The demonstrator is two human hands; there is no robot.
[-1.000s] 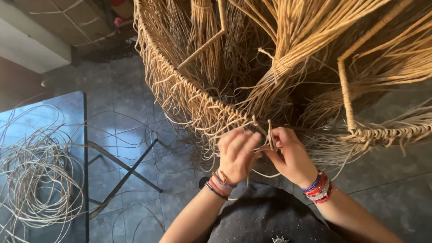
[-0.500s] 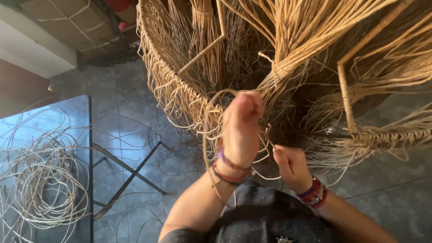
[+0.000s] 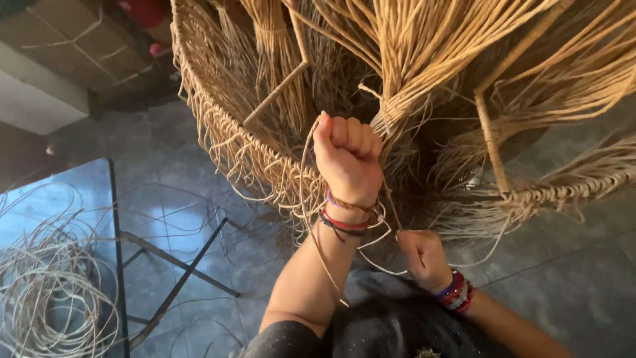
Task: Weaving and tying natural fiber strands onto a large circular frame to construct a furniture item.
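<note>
Left hand (image 3: 347, 158): raised, clenched into a fist around a thin pale rattan strand (image 3: 306, 199), knuckles up, in front of the woven rim.
Strand: looped down from the fist, curling past the wrist, loose end hanging near the forearm.
Right hand (image 3: 423, 257): lower, just below the rim, fingers pinched closed on the same strand where it leaves the weave.
Wrists: bead and thread bracelets (image 3: 344, 219) on both.
Basket: large round tan wicker basket frame (image 3: 265, 156), half woven, rim curved from upper left to right; bundles of unwoven straw-coloured reeds (image 3: 424, 59) spread above.
Floor: grey tiled floor (image 3: 570, 278) underneath.
Left edge: coil of pale loose cane (image 3: 46, 298) lying on a glossy dark surface (image 3: 86, 192) with a thin black metal frame.
</note>
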